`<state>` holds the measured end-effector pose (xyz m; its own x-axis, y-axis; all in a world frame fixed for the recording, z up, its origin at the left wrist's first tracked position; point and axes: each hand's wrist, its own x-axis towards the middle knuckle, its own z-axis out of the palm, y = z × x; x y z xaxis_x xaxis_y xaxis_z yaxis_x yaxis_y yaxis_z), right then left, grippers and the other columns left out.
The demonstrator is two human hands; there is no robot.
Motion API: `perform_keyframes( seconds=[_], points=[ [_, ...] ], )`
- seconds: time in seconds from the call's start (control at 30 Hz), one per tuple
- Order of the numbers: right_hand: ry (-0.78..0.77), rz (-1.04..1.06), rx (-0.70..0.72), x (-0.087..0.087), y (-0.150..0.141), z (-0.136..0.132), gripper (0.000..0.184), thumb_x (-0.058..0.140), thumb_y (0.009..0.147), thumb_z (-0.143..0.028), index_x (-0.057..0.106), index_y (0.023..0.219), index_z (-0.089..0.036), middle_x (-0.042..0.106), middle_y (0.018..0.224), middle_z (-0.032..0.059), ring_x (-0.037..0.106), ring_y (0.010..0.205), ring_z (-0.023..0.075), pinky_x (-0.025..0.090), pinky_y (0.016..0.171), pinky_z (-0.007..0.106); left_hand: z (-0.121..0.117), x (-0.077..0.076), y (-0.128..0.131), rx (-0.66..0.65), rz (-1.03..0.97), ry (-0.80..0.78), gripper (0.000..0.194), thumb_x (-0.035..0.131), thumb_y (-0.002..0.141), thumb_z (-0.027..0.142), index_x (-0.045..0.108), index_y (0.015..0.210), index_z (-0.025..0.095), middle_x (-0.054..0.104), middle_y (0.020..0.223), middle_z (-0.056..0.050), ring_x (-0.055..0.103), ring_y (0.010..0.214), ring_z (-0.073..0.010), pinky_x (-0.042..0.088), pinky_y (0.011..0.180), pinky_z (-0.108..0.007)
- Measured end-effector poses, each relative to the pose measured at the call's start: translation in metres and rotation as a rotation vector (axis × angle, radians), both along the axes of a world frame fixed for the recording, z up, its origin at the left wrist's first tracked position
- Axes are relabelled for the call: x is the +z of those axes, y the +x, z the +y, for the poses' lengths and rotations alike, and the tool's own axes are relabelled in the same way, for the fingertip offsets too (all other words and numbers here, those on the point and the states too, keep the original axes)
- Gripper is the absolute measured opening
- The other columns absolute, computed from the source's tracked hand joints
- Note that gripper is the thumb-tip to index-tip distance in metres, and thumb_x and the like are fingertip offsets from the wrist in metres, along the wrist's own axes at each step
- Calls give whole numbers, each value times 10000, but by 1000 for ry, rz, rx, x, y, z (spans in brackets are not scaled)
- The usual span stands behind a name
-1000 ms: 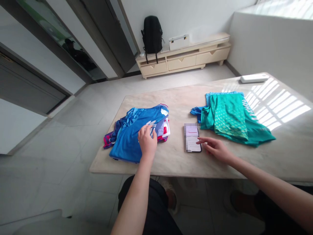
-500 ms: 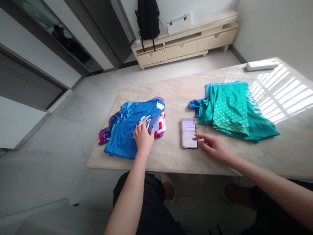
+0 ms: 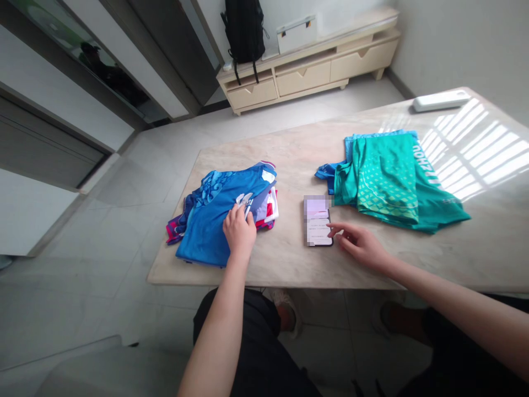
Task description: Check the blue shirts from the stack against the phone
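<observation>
My left hand (image 3: 239, 231) rests on a folded blue sports shirt (image 3: 206, 234) with white print, its fingers laid on the cloth and its thumb near them. Under that shirt show the edges of other folded clothes in purple, white and red. To the right lies a smartphone (image 3: 318, 231) with a lit screen, partly blurred. At its lower right edge, my right hand (image 3: 359, 245) holds its index finger out over the screen, the other fingers loosely bent. Behind this hand is a pile of green and blue sportswear (image 3: 386, 179), the green piece on top.
Everything lies on a pale marble-patterned table (image 3: 285, 270). A white oblong object (image 3: 441, 101) sits at its far right. Beyond stands a low cream cabinet (image 3: 303, 80) bearing a black backpack (image 3: 243, 33) and a white box (image 3: 296, 34).
The view has shifted slightly. Text on the phone's screen has changed. My left thumb has drawn closer to the fingers; my right hand stays at the phone.
</observation>
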<state>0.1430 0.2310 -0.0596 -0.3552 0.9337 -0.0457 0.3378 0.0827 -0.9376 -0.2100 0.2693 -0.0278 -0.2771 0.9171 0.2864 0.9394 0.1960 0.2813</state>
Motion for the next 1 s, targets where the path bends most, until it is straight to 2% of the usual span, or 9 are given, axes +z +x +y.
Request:
perform_keyframes(
  seconds=[0.3, 0.6, 1.0],
  points=[
    [-24, 64, -66, 5, -1, -2, 406, 521, 989, -332, 633, 1362, -218, 749, 1139, 89, 594, 630, 135, 497, 575, 290, 0, 4, 0, 3, -30, 13, 411, 450, 1016, 215, 712, 1333, 193, 649, 1475, -140, 605, 1323, -364, 488, 1101, -508],
    [-30, 58, -69, 3, -2, -2, 312, 525, 991, -341, 665, 1238, -213, 768, 1051, 78, 617, 626, 149, 505, 581, 302, -1, 0, 0, -16, 1, 12, 415, 503, 969, 189, 705, 1332, 202, 633, 1495, -136, 594, 1333, -374, 487, 1102, -519],
    [-25, 45, -52, 5, -2, -2, 315, 532, 986, -347, 664, 1242, -220, 773, 1070, 77, 618, 637, 156, 500, 594, 309, -1, 0, 1, -27, 19, 0, 424, 519, 958, 193, 692, 1345, 202, 626, 1500, -139, 588, 1337, -374, 489, 1102, -520]
  ],
)
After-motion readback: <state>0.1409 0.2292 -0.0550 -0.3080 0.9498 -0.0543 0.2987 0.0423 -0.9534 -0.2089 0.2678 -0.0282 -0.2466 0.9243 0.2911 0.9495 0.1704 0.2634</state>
